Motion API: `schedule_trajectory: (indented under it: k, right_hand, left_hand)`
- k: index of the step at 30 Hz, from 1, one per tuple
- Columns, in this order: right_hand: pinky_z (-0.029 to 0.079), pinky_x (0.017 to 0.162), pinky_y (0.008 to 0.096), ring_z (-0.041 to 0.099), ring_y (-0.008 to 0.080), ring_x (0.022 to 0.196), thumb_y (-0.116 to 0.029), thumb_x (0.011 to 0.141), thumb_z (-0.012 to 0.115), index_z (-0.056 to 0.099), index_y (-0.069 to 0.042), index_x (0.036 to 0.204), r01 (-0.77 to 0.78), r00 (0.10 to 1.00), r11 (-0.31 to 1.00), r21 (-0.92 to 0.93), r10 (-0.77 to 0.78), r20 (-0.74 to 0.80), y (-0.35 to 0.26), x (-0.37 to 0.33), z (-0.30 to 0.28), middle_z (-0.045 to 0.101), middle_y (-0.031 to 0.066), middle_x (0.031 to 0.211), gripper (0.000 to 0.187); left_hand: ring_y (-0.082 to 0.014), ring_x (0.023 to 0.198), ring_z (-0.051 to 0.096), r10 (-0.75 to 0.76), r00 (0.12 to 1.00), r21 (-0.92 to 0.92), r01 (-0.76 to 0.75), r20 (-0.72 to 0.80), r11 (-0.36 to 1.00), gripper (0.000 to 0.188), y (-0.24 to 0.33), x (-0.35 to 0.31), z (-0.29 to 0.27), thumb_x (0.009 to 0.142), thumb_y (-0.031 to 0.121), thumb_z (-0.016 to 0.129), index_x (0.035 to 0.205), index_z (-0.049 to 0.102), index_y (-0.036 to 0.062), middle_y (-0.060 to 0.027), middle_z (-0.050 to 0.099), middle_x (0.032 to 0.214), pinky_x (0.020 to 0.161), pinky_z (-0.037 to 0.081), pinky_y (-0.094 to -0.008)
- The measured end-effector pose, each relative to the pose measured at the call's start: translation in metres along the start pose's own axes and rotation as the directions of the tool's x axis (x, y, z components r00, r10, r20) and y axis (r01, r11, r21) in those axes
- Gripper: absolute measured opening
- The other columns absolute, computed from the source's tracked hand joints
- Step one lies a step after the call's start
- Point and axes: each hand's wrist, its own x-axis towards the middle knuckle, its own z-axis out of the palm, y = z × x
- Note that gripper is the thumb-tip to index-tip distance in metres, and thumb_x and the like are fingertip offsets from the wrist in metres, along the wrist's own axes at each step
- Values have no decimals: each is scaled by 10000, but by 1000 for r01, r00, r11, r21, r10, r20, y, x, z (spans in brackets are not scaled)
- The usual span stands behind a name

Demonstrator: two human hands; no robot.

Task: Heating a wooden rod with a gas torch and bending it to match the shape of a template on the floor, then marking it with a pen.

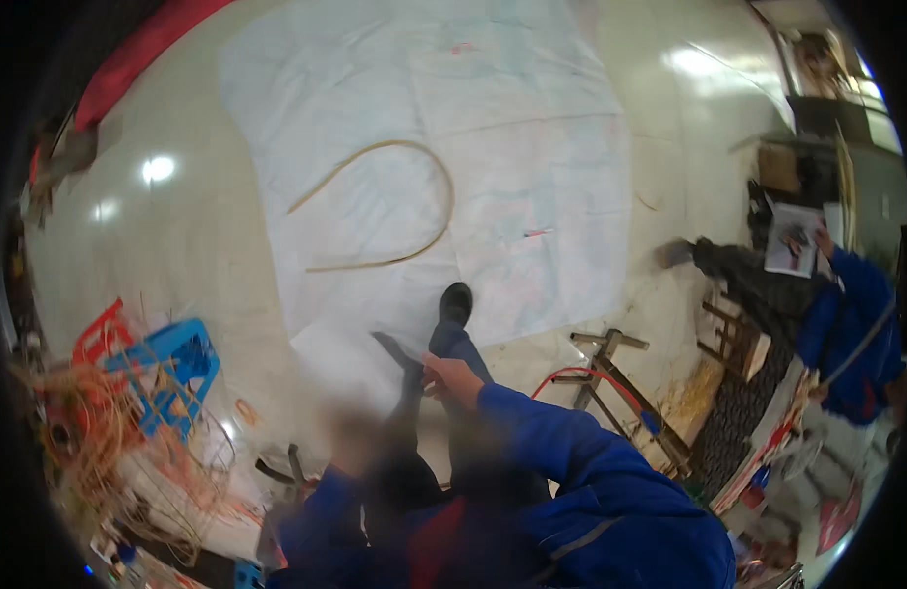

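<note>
My right hand (451, 379) is over my knees, its fingers curled in, and whatever they may hold is too small to make out. To its left, my left hand (355, 432) is smeared by motion, so its fingers do not show. Beyond my feet a large white sheet (532, 88) with faint coloured patches covers the floor. A thin tan strip (451, 191), bent into a wide U, lies on the sheet. Right of the strip is a small red-and-white stick-like piece (539, 233). One dark shoe (455, 302) of mine rests at the sheet's near edge.
At left stand a blue plastic stool (183, 368) and a red one (105, 329) amid tangled tan strips (90, 412). A wooden frame (625, 388) with a red hose (596, 373) is at right. Farther right a person in blue (851, 324) holds a printed sheet (795, 240).
</note>
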Motion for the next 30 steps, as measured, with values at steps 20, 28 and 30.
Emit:
schedule_trajectory:
  k: [20,28,30]
  right_hand:
    - [520,591,298,673,179,700,-385,994,662,675,-29,991,340,914,909,240,-259,-313,71,-77,-112,686,88,859,357]
    - [523,661,322,680,211,745,-365,1004,667,662,18,1071,251,948,786,566,-80,-309,78,-123,-142,688,111,902,389]
    - [522,620,305,670,183,705,-375,992,667,665,2,1035,259,954,800,541,-125,-272,82,-116,-125,681,106,870,379]
  left_hand:
    - [-243,1101,677,115,987,375,-151,116,915,377,-55,17,-30,955,37,617,1314,613,-79,-143,714,1224,991,491,-349]
    - [-216,1042,686,-14,979,236,-36,204,971,344,19,12,-7,984,149,666,1254,644,-64,-129,731,1168,919,523,-345]
    - [-192,1072,676,-5,943,276,-92,332,957,346,26,2,-7,988,145,680,1269,641,-54,-122,722,1192,946,518,-332]
